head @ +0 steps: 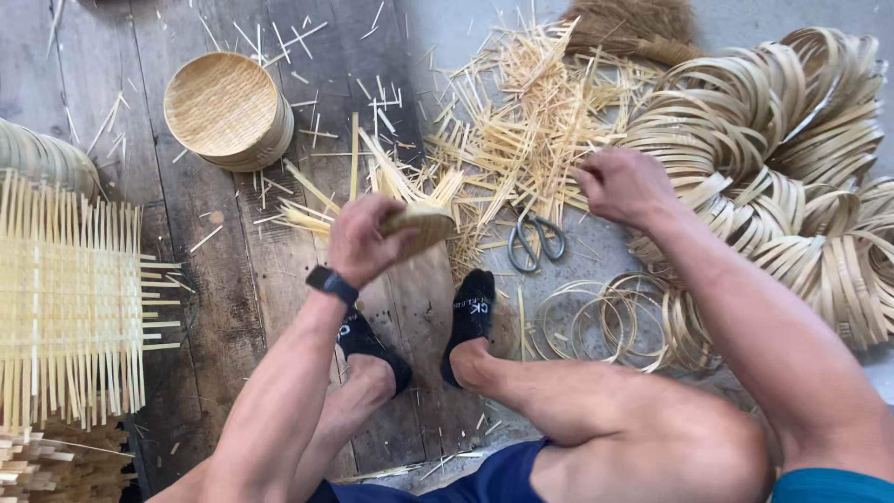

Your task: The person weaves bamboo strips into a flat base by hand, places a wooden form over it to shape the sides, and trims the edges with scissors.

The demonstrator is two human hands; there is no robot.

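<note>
Gripping a half-woven basket (421, 226) above the scissors' (537, 240) left side, the left hand (365, 240) is closed on it; the right hand (622, 184), fingers curled, reaches into strips (531, 121) beyond the scissors. Trimming seems underway; next needs picking one strip.
</note>
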